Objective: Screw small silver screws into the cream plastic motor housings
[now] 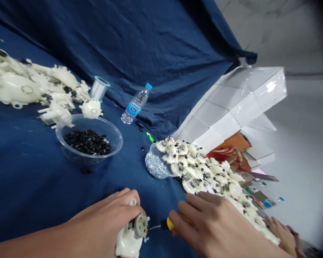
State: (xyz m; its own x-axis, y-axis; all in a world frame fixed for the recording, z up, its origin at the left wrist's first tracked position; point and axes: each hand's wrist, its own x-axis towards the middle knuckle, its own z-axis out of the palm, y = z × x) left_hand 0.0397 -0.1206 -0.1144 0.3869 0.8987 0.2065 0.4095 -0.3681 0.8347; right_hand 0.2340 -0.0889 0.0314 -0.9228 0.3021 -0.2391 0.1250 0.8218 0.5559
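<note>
My left hand [121,208] is closed around a cream-white plastic toy body [127,243] with a round grey mechanism [141,225] showing at its top end. In my right hand [204,218] is a screwdriver [169,224] with a yellow and black handle. Its thin metal shaft points left, and the tip is at or very near the grey mechanism; whether it touches a screw I cannot tell. Beyond my hands stands a clear tub of small silvery screws [156,165]. Farther left is a clear bowl [115,145] holding small black parts [87,141].
Similar cream bodies lie piled at the left [21,87] and along the right [218,175]. A spool [98,89], a water bottle [136,104] and a green item [150,137] stand or lie behind. White boxes [223,107] are stacked right. Another person's hand [281,233] shows far right.
</note>
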